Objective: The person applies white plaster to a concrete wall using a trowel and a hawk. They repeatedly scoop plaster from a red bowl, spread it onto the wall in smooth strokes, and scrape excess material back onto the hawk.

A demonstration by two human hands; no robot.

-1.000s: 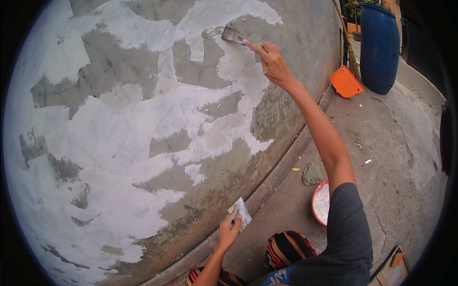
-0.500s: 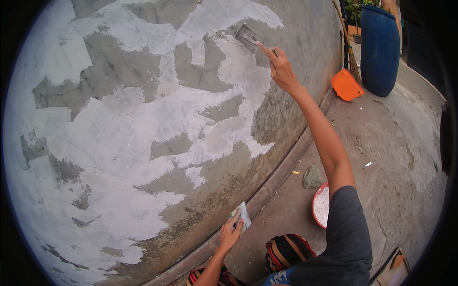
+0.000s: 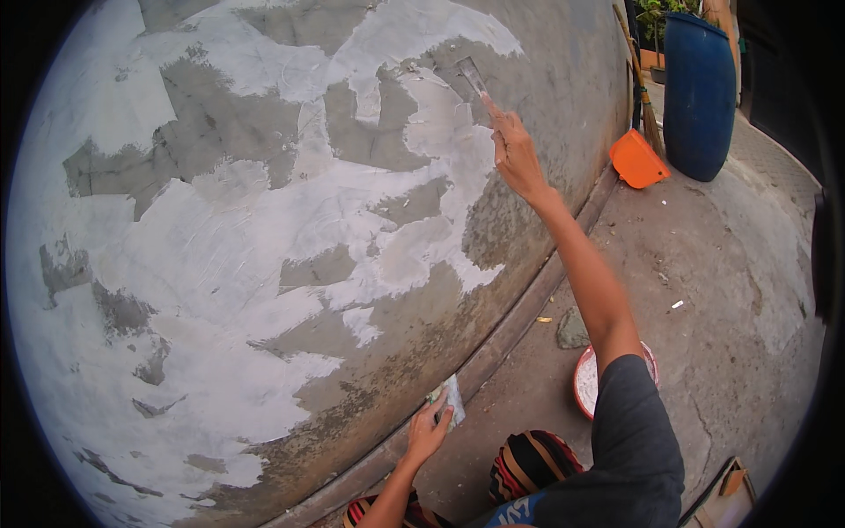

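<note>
My right hand (image 3: 515, 150) is closed round the handle of a putty knife (image 3: 473, 77), its arm stretched up to the wall. The blade is tilted at bare grey plaster, beside a thick white patch of putty (image 3: 436, 110); whether it touches the wall I cannot tell. Low down, my left hand (image 3: 426, 433) grips a second flat scraper (image 3: 454, 400), whose pale blade is smeared with putty. The grey wall (image 3: 378, 132) carries uneven white coats with bare patches between them. Behind my right arm stands a red bucket (image 3: 584, 387) of white putty, partly hidden.
A concrete ledge (image 3: 519, 317) runs along the wall's foot. On the ground, a grey stone (image 3: 572, 329) lies near the bucket. Farther off are an orange dustpan (image 3: 639, 160), a broom (image 3: 650, 119) and a tall blue barrel (image 3: 700, 97). A wooden object (image 3: 732, 493) sits at lower right.
The putty knife in my right hand has turned so its blade looks narrower, and has shifted slightly right and down. My right arm moved a little left, showing more of the bucket.
</note>
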